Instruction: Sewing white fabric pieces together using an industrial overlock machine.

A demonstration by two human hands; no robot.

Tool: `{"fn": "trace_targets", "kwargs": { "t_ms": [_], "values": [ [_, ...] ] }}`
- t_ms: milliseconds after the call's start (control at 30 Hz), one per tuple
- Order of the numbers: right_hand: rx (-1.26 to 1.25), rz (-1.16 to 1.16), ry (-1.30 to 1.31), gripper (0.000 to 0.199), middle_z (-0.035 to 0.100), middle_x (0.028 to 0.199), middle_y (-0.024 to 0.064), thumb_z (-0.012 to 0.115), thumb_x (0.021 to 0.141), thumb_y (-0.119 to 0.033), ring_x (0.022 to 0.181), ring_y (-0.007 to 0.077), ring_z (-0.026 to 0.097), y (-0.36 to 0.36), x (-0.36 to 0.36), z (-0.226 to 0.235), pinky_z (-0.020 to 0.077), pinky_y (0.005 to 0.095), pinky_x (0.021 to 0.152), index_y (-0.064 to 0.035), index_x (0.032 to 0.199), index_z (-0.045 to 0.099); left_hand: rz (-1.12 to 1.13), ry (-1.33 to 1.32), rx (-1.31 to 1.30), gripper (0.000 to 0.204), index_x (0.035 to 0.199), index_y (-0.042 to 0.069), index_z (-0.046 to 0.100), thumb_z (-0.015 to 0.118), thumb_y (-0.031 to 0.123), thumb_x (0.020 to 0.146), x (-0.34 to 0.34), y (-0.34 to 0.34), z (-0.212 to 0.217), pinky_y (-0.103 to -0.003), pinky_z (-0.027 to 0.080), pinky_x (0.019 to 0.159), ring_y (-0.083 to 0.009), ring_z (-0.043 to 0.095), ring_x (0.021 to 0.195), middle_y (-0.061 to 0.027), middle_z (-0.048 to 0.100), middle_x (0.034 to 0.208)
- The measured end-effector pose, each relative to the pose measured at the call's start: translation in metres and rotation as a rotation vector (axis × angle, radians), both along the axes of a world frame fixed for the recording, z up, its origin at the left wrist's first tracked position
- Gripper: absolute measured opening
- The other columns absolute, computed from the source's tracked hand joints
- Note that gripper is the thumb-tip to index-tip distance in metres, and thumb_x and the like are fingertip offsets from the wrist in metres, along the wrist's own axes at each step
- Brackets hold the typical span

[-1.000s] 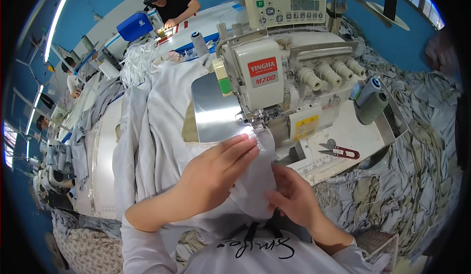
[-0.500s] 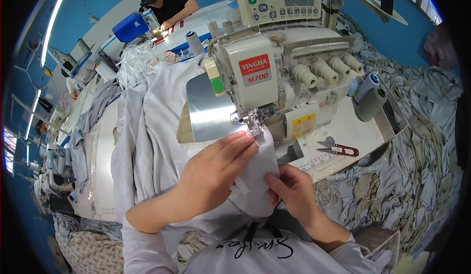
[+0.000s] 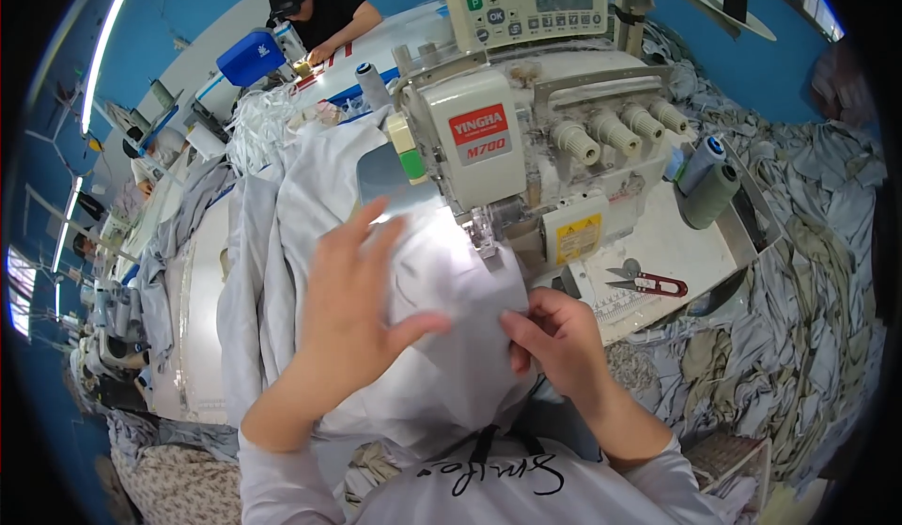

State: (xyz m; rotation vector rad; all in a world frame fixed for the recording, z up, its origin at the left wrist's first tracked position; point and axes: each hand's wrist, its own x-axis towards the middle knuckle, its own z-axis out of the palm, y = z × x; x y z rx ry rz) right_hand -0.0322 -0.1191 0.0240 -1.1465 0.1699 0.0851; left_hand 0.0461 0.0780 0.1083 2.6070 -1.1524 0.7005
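Note:
A pale grey-white cloth (image 3: pixel 451 365) lies over the machine bed and hangs down toward my lap. Its edge runs under the presser foot (image 3: pixel 482 234) of a white overlock sewing machine (image 3: pixel 477 182), whose lamp lights the cloth brightly. My left hand (image 3: pixel 352 295) is raised over the cloth left of the foot, fingers spread and slightly blurred, gripping nothing. Just below and right of the foot, my right hand (image 3: pixel 564 342) pinches the cloth's right edge between thumb and fingers. The metal plate (image 3: pixel 381 182) left of the foot is now partly covered by cloth.
Red-handled thread snips (image 3: pixel 658 284) lie on the table right of the machine, near a green thread cone (image 3: pixel 711 198). Heaps of grey fabric (image 3: pixel 799 318) fill the right side. At the far left back, a co-worker (image 3: pixel 324 8) leans over a blue sewing machine (image 3: pixel 251 55).
My left hand has left the presser foot, moved left and spread its fingers. The cloth has spread over part of the metal plate. My right hand still pinches the edge, slightly higher.

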Motion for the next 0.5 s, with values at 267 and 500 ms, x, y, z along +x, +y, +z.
{"fn": "trace_targets", "kwargs": {
  "t_ms": [267,500],
  "values": [
    [0.048,0.111,-0.039,0.012,0.058,0.065,0.0042,0.063,0.087,-0.01,0.048,0.0098,0.055,0.0,0.01,0.002,0.0436,0.0224,0.044,0.0004,0.082,0.058,0.065,0.503,0.048,0.035,0.098,0.003,0.058,0.072,0.029,0.079,-0.059,0.109,-0.079,-0.033,0.047,0.054,-0.0175,0.062,0.061,-0.0156,0.055,0.115],
    [0.063,0.091,-0.012,0.014,0.057,0.064,0.0036,0.065,0.085,-0.011,0.045,0.0104,0.054,-0.002,0.012,0.003,0.0409,0.0224,0.04,-0.0002,0.079,0.057,-0.022,0.471,-1.037,0.016,0.091,0.006,0.04,0.055,0.009,0.087,-0.065,0.089,-0.077,-0.03,0.037,0.083,-0.0119,0.041,0.075,-0.0019,0.04,0.079]
  ]
}}
